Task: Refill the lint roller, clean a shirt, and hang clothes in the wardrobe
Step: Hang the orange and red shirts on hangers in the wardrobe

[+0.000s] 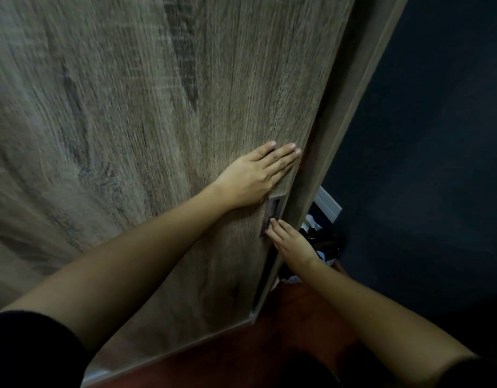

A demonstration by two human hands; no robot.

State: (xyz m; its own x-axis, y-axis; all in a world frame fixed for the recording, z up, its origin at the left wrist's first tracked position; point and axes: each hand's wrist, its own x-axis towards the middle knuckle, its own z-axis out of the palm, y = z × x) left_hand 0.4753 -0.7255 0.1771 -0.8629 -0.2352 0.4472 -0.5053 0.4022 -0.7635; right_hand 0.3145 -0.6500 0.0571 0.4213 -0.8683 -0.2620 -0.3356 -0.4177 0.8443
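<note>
- Wardrobe door (163, 135): fills most of the view right in front of the person, its right edge near the frame post (351, 107), with a dark gap showing lower down.
- Handling: a large, stiff panel, likely heavy. The flat face offers little purchase, so the recessed handle (272, 212) near the right edge looks the best hold.
- Left hand (253, 177): flat, fingers straight, pressing the door just above the handle.
- Right hand (293, 242): fingers nearly straight, tips touching the handle's lower end, gripping nothing.
- Surfaces: matte grey-brown wood grain; slim rectangular metal handle.
- Around: dark blue wall (423, 135), red floor (283, 345), dim clutter (323, 236).
</note>
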